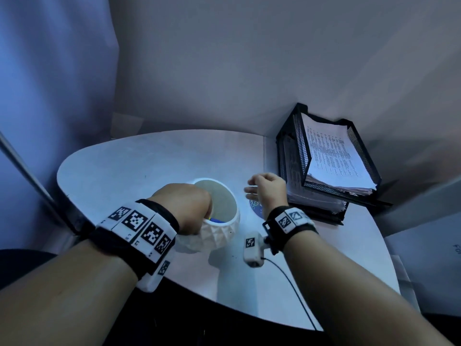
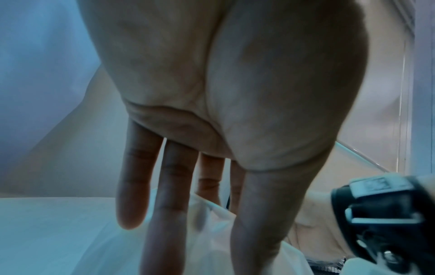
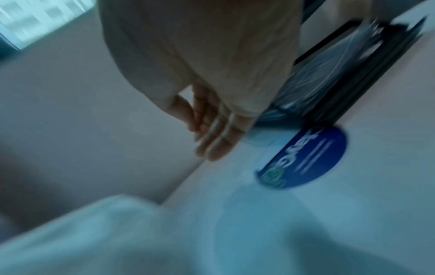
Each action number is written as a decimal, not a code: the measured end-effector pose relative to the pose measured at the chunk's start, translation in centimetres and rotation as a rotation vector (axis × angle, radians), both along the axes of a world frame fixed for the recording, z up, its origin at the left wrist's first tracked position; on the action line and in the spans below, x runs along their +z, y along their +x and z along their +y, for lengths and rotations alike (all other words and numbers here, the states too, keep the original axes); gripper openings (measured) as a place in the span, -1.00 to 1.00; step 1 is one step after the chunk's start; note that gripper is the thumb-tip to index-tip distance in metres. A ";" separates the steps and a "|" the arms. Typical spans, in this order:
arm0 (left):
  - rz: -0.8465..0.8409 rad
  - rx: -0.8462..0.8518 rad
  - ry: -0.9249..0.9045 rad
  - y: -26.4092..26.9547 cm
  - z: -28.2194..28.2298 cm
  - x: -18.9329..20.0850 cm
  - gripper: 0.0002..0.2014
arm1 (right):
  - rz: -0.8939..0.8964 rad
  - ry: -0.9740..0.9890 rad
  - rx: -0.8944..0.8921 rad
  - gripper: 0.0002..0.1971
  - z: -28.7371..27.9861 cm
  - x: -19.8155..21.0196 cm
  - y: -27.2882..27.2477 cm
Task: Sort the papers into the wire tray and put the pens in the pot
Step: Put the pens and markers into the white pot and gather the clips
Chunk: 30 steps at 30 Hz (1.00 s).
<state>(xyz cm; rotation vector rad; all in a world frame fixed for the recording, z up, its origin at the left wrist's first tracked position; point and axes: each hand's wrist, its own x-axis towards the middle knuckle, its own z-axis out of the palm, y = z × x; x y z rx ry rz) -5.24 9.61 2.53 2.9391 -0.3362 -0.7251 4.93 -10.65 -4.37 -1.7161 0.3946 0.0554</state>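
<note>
A white faceted pot (image 1: 220, 232) stands mid-table, with blue pens (image 1: 217, 220) showing inside its near wall. My left hand (image 1: 199, 208) hangs over the pot's left rim, fingers dipping inside. In the left wrist view those fingers (image 2: 174, 214) are straight, hold nothing, and point down at the pot (image 2: 212, 245). My right hand (image 1: 252, 189) hovers to the right of the pot, fingers relaxed and empty; the right wrist view shows the hand (image 3: 212, 141) blurred. The black wire tray (image 1: 301, 151) at the back right holds a stack of printed papers (image 1: 334, 156).
A round blue sticker (image 3: 303, 158) lies on the white table (image 1: 124, 166) between the pot and the tray. Walls close in behind and to the left. A black cable (image 1: 289, 278) runs from my right wrist camera across the table's front edge.
</note>
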 end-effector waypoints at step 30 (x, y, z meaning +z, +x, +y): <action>-0.012 0.028 -0.003 1.0 0.1 -0.7 -0.72 | 0.206 -0.044 -0.096 -0.76 -7.1 -7.7 3.2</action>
